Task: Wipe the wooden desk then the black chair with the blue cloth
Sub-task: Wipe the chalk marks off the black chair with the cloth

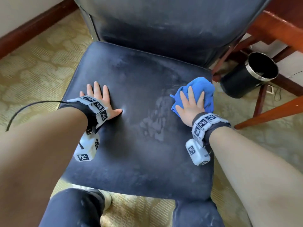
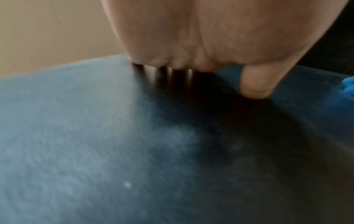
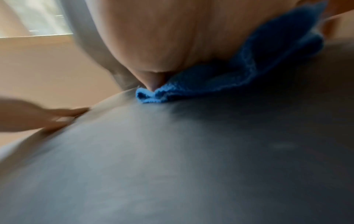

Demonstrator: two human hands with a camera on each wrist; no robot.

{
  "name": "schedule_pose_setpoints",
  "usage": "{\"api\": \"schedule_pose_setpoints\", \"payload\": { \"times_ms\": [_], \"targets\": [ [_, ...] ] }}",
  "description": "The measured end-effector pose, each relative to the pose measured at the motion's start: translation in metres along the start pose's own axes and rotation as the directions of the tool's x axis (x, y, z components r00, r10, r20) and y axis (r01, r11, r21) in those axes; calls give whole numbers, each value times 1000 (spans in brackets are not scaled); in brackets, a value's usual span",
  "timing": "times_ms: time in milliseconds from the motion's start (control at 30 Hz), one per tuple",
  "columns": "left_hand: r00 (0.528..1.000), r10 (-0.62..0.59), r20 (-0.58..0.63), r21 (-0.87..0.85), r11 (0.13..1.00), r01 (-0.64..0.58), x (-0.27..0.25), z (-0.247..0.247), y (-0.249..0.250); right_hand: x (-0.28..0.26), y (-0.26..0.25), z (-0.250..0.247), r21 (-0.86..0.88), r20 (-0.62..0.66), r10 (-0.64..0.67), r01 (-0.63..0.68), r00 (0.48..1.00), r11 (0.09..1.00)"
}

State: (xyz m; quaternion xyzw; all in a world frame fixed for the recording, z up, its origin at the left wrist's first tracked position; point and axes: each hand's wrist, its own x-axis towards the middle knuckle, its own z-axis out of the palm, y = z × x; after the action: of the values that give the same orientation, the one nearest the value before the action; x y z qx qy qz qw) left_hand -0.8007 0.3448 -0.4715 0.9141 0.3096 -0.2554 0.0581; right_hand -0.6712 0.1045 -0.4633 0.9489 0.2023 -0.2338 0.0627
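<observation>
The black chair [image 1: 139, 89] fills the head view, its seat dusty and smeared. My left hand [image 1: 98, 99] lies flat on the seat's left side, fingers straight and spread. My right hand [image 1: 191, 102] presses flat on the bunched blue cloth [image 1: 205, 86] at the seat's right edge. From the left wrist view the left hand [image 2: 191, 45] rests on the seat [image 2: 134, 144], and a bit of cloth [image 2: 348, 86] shows at the far right. Seen from the right wrist, the right hand [image 3: 162, 37] bears down on the cloth [image 3: 220, 81] over the seat [image 3: 191, 159].
A black bin [image 1: 247, 74] with a metal rim stands on the floor right of the chair. Red-brown wooden desk legs and rails [image 1: 278, 30] run behind and beside it. Patterned carpet [image 1: 32, 63] surrounds the chair. My knees [image 1: 73, 208] are at the seat's front edge.
</observation>
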Motion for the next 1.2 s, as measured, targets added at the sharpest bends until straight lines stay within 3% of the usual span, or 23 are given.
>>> {"api": "schedule_pose_setpoints", "payload": {
  "times_ms": [67,133,200,300,400,467,533,633,733,833,900,1067,1200],
  "targets": [
    [1000,7,27,-32,999,-6,-4,-3,3,-7,-30,4,-18,32,-203,204,979,979],
    [998,20,59,-41,999,-18,-6,-4,3,-9,-59,5,-58,65,-386,390,920,919],
    [997,48,54,-2,999,-48,-7,-2,-1,1,-75,1,-65,65,-465,469,883,881],
    [996,83,25,53,995,-84,-8,4,-6,30,-59,-8,-38,10,-389,389,921,920],
    [997,76,26,80,994,-78,-6,6,-6,53,-16,-17,-14,-90,-137,136,986,991],
    [996,80,41,80,993,-83,-4,5,-6,55,9,-19,35,-116,-1,5,993,999],
    [995,83,52,78,993,-87,-3,6,-8,49,19,-15,68,-90,35,-29,995,997],
    [994,103,34,69,992,-105,-1,7,-11,32,8,-5,56,-87,5,0,996,998],
    [991,134,0,67,989,-134,2,8,-14,5,-11,2,-2,-31,-141,141,990,990],
    [990,139,-15,85,987,-137,5,8,-14,-31,-27,10,-50,100,-373,379,923,924],
    [988,151,-18,87,985,-149,5,5,-10,-48,-32,13,-44,144,-461,472,875,881],
    [980,198,-10,65,978,-197,-6,2,-1,-44,-42,9,-92,32,-380,381,924,920],
    [985,174,-8,49,984,-174,-9,7,1,-26,-49,18,-186,34,-387,386,921,903]
  ]
}}
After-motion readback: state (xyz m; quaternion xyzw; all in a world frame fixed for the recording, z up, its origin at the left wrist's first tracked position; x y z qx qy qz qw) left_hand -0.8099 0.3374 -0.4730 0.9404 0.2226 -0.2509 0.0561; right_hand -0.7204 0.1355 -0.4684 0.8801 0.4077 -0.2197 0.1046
